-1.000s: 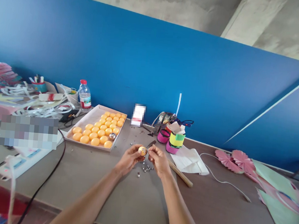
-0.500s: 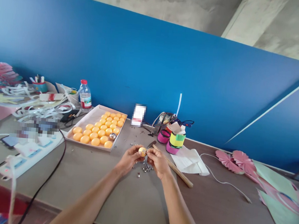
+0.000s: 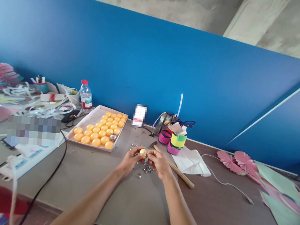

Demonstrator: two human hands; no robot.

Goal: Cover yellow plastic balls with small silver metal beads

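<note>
My left hand (image 3: 130,160) pinches a small orange ball (image 3: 143,152) over the grey table. My right hand (image 3: 158,162) has its fingers closed against the ball's right side; anything pinched in them is too small to make out. Several small shiny metal bits (image 3: 147,168) lie scattered on the table right under both hands. A wooden-handled hammer (image 3: 173,167) lies just right of my right hand.
A shallow tray (image 3: 95,115) of several orange balls and one silvery ball sits to the left. Coloured tape rolls (image 3: 177,141), a water bottle (image 3: 85,95), a power strip with black cable (image 3: 27,158), white cloth (image 3: 191,161) and pink and green paper shapes (image 3: 269,186) surround the work spot.
My right hand has closed the small gap and now touches the ball. The ball and left hand stay almost where they were.
</note>
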